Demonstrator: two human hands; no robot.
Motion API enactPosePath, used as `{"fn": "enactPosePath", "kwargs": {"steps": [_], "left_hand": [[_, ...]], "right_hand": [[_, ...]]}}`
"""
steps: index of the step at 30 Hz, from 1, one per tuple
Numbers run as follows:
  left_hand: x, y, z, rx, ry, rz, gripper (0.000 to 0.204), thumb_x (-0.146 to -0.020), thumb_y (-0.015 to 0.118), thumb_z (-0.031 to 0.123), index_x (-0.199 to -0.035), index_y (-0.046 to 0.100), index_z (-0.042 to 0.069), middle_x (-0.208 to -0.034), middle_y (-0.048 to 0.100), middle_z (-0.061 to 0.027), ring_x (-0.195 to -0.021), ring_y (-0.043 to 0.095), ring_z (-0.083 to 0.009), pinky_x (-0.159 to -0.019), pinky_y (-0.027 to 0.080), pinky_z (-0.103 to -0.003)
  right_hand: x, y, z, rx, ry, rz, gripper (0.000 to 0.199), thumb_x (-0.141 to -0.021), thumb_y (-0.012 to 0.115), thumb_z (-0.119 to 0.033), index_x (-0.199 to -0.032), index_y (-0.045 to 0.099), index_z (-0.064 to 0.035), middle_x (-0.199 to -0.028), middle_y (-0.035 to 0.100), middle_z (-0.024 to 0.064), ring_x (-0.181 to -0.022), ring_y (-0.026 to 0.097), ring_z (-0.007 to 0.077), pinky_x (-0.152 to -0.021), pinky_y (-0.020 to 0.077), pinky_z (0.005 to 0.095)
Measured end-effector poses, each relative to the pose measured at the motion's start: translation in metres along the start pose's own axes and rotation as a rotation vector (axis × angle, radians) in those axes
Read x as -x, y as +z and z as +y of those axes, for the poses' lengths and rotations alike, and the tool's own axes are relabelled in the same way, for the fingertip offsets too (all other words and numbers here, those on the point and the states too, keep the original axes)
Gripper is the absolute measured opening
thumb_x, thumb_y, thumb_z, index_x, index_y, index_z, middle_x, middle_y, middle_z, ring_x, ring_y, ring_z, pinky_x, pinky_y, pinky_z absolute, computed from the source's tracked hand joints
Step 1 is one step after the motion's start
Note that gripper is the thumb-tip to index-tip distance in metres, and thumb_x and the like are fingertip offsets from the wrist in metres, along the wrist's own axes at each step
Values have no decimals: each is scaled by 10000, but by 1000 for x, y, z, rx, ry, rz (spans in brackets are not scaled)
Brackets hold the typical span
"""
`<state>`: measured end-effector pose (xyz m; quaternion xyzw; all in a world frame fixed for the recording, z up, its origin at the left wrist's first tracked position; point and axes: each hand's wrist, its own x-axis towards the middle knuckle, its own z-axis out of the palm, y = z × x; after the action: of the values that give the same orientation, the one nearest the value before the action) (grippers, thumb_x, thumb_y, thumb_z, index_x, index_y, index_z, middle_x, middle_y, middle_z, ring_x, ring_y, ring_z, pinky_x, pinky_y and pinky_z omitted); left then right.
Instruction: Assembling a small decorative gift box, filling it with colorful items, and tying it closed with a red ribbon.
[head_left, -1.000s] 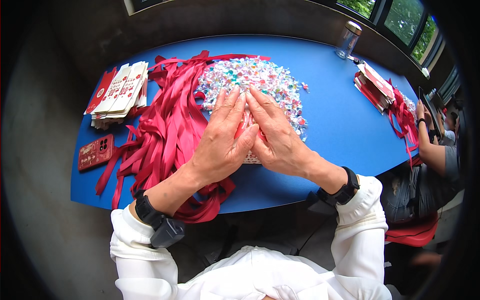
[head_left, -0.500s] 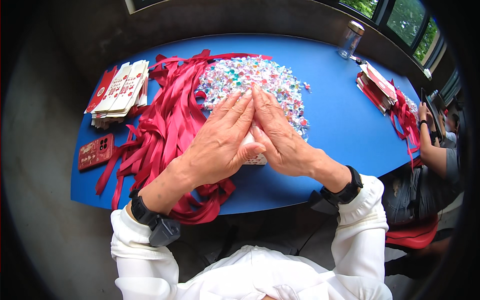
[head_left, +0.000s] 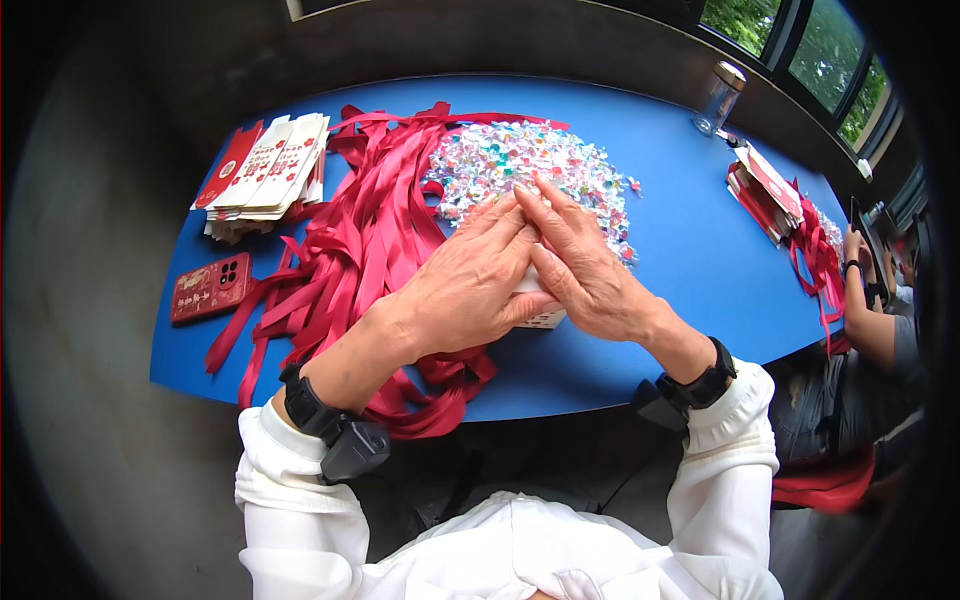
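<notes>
My left hand (head_left: 470, 272) and my right hand (head_left: 583, 272) lean together like a roof, fingers stretched out and fingertips meeting. Beneath them is a small white box (head_left: 543, 320) with red print; only its near side and a bit of white between the thumbs show. My palms cover the rest, so how far they touch it is hidden. Just beyond the fingertips spreads a heap of small clear-wrapped candies (head_left: 530, 152) in mixed colours. Long red ribbons (head_left: 375, 225) lie in a loose pile left of my hands, some under my left wrist.
On the blue table (head_left: 680, 290), flat white-and-red cartons (head_left: 270, 170) are stacked at the left, above a red phone (head_left: 212, 289). A clear bottle (head_left: 717, 103) stands far right. Near the right edge are more cartons (head_left: 768, 192) and ribbons (head_left: 820, 265), beside another person's arm (head_left: 868, 322).
The whole view has shifted, so table and hands sit a little farther right. My hands keep their tented pose over the box, with fingertips slightly more crossed.
</notes>
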<state>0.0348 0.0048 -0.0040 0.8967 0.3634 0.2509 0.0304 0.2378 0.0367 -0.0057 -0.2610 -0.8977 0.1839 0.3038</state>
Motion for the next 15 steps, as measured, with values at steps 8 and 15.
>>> {"fn": "enactPosePath", "kwargs": {"steps": [8,15], "left_hand": [[2,-7,-4,781,-151,140,1075,-834,765,475,-1491,62,-5,-1502,322,-280,-1418,348,-351,-1174,284,-478],[18,-72,-13,82,-178,389,262,-915,558,15,-1157,652,-23,-1213,631,-219,-1144,619,-360,-959,505,-399]], "right_hand": [[0,-2,-5,23,-25,-47,496,-1021,490,-316,-1509,402,-301,-1585,171,290,-1454,219,454,-1163,208,538],[3,-7,-10,138,-6,-66,378,-1035,455,-338,-1370,595,-232,-1549,273,276,-1400,292,468,-1156,245,524]]}}
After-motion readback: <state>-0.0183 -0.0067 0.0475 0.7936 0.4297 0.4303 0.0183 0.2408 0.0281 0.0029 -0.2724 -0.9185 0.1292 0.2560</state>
